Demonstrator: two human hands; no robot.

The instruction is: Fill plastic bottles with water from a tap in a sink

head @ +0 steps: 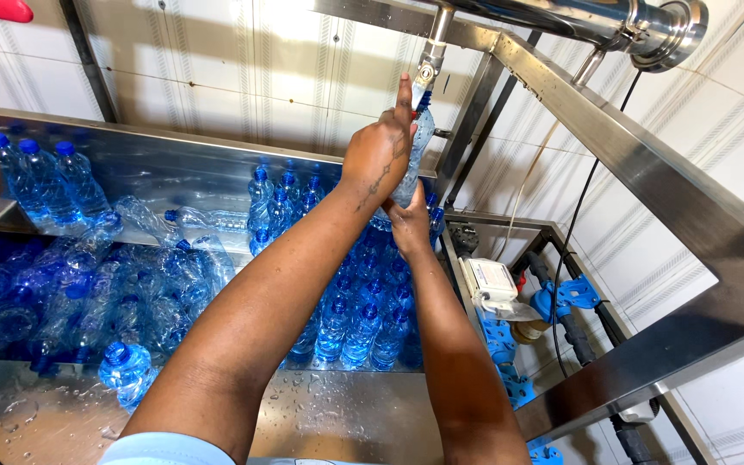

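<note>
Left hand (378, 153) and right hand (408, 222) gripping the bottle (418, 155); keep mouth square under the filler nozzle (428, 71).

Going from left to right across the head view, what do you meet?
Upright capped bottles on the shelf → loose heap of blue bottles → left hand gripping the bottle under the spout → white box → blue pipe fittings → steel frame.

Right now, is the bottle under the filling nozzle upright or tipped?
Upright: the bottle stands vertical, neck up at the nozzle, left hand round its side, right hand under its base.
</note>
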